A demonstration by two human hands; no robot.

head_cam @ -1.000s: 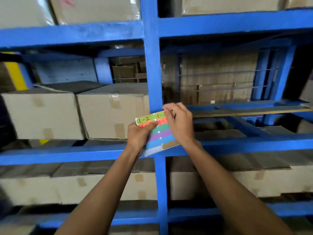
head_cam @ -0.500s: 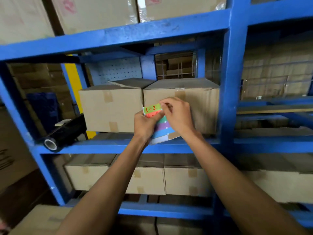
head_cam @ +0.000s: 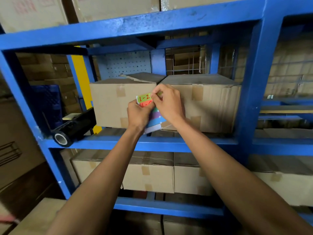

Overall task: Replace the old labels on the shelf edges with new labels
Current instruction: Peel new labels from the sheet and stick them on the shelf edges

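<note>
Paper-thin, floppy label sheet (head_cam: 155, 118) sits pinched in the left hand (head_cam: 138, 114) before the boxes; right hand (head_cam: 169, 103) nips the green label (head_cam: 144, 97) – peel from its corner, I judge.

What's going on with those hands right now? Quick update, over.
Left hand gripping label sheet. Right hand pinching green label at the sheet's top edge. No label on shelf edge yet. Nothing in the way.
</note>
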